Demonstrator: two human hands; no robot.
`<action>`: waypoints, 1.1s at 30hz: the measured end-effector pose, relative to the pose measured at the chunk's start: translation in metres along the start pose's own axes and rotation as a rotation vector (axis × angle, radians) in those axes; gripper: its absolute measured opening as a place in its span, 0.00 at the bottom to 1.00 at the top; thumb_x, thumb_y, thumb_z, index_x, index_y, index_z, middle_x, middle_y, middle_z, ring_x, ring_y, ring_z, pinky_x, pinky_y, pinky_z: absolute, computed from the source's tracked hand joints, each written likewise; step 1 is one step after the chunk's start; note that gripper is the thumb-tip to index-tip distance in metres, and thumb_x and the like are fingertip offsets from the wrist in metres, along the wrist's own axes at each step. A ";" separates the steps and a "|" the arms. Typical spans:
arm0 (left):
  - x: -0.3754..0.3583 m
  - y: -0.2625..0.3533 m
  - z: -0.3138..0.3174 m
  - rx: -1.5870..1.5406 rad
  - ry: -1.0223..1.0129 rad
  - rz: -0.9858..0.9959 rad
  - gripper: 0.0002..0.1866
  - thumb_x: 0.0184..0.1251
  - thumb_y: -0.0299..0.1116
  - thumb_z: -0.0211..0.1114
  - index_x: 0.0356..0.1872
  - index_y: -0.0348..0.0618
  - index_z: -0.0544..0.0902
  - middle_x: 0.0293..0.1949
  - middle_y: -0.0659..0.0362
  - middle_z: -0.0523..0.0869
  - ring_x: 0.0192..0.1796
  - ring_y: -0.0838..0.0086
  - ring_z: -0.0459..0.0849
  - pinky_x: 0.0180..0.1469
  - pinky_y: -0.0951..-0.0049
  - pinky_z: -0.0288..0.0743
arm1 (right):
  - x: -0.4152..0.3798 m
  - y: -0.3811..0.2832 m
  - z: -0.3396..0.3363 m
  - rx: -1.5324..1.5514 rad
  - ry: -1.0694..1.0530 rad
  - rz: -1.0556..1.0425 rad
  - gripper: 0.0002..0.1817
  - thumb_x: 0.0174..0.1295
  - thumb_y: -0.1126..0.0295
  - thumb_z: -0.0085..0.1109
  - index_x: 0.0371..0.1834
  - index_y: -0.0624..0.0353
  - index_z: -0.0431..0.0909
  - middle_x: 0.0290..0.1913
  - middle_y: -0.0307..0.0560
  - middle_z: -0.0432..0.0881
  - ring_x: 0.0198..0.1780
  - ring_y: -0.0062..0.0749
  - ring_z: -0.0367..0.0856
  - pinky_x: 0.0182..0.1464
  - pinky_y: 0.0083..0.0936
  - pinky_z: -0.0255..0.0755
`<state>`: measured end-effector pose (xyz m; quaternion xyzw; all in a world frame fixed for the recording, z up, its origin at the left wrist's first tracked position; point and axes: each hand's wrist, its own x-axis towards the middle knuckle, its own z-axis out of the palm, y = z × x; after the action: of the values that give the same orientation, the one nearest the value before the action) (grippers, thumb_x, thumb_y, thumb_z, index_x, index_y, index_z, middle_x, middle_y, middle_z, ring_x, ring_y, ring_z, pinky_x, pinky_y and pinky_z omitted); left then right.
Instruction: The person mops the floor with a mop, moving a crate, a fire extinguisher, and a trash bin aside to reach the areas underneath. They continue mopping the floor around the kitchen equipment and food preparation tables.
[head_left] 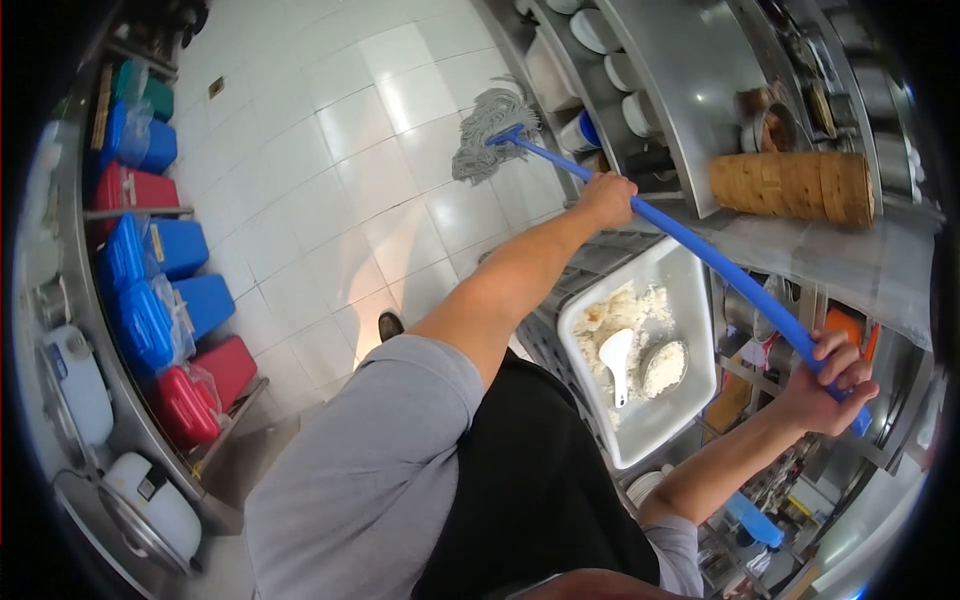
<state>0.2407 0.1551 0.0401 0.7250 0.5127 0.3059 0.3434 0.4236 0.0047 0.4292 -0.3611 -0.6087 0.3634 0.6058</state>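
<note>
A mop with a blue handle runs slantwise across the head view. My left hand is closed round the handle partway down, nearer the mop head. Close to the handle's upper end, at the right, my right hand has its fingers wrapped round it. The grey string mop head lies spread on the white tiled floor, beside the foot of a steel counter. Below the handle, a white tub holds cooked rice, a white rice paddle and a bowl of rice.
Blue and red lidded bins line a low shelf at the left. Rice cookers stand on the counter there. At the right, bamboo steamers rest on a steel counter, with bowls on the shelf beneath. My shoe shows on the floor.
</note>
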 end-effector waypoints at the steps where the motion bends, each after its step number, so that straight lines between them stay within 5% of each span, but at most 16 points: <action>1: -0.016 0.002 -0.014 0.019 -0.007 -0.067 0.09 0.58 0.40 0.74 0.36 0.49 0.92 0.42 0.54 0.92 0.52 0.55 0.87 0.57 0.51 0.76 | 0.000 -0.003 -0.002 0.069 -0.001 0.030 0.26 0.82 0.45 0.47 0.25 0.47 0.62 0.22 0.41 0.65 0.34 0.41 0.71 0.53 0.52 0.71; 9: -0.254 -0.066 -0.124 -0.012 0.186 -0.188 0.13 0.57 0.45 0.77 0.29 0.48 0.88 0.37 0.50 0.90 0.47 0.51 0.89 0.51 0.49 0.80 | -0.020 -0.001 0.064 0.296 -0.370 0.343 0.23 0.84 0.52 0.44 0.27 0.50 0.65 0.23 0.41 0.66 0.35 0.40 0.71 0.64 0.59 0.77; 14: -0.455 -0.153 -0.176 0.064 0.088 -0.548 0.21 0.61 0.52 0.72 0.28 0.42 0.86 0.37 0.43 0.90 0.45 0.45 0.90 0.51 0.45 0.82 | -0.080 0.059 0.202 0.385 -0.543 0.538 0.20 0.81 0.56 0.47 0.29 0.53 0.68 0.23 0.42 0.69 0.36 0.43 0.77 0.61 0.59 0.80; 17: -0.585 -0.195 -0.184 0.155 0.276 -0.673 0.19 0.64 0.48 0.72 0.26 0.41 0.84 0.33 0.44 0.88 0.43 0.43 0.87 0.49 0.45 0.80 | -0.154 0.088 0.282 0.430 -0.643 0.591 0.20 0.80 0.56 0.51 0.28 0.53 0.68 0.24 0.43 0.72 0.39 0.46 0.81 0.63 0.64 0.77; 21: -0.721 -0.229 -0.153 0.506 0.603 -0.948 0.17 0.60 0.42 0.79 0.27 0.42 0.82 0.33 0.48 0.85 0.45 0.47 0.85 0.50 0.47 0.78 | -0.239 0.085 0.345 0.330 -0.796 0.727 0.20 0.80 0.58 0.55 0.30 0.58 0.74 0.30 0.47 0.81 0.47 0.47 0.87 0.54 0.46 0.78; 26: -0.661 -0.194 -0.145 0.440 0.667 -0.979 0.17 0.57 0.37 0.81 0.23 0.42 0.79 0.30 0.48 0.83 0.40 0.49 0.82 0.49 0.48 0.75 | -0.208 0.084 0.312 0.323 -0.806 0.686 0.18 0.80 0.61 0.56 0.31 0.59 0.76 0.30 0.47 0.82 0.48 0.47 0.89 0.53 0.42 0.78; 29: -0.569 -0.152 -0.130 0.294 0.613 -0.795 0.20 0.57 0.41 0.81 0.21 0.40 0.79 0.26 0.45 0.83 0.35 0.45 0.83 0.44 0.47 0.76 | -0.149 0.067 0.244 0.317 -0.734 0.540 0.19 0.81 0.59 0.51 0.29 0.57 0.74 0.27 0.48 0.80 0.44 0.52 0.89 0.52 0.49 0.80; 33: -0.428 -0.077 -0.089 -0.004 0.653 -0.550 0.19 0.61 0.45 0.79 0.24 0.44 0.81 0.26 0.51 0.83 0.37 0.48 0.84 0.50 0.40 0.72 | -0.066 0.000 0.157 0.249 -0.568 0.378 0.21 0.82 0.58 0.44 0.28 0.54 0.69 0.22 0.44 0.71 0.38 0.51 0.84 0.49 0.53 0.79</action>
<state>0.0061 -0.2182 -0.0106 0.4257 0.7684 0.4171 0.2332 0.2669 -0.0537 0.3975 -0.2756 -0.6263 0.6260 0.3740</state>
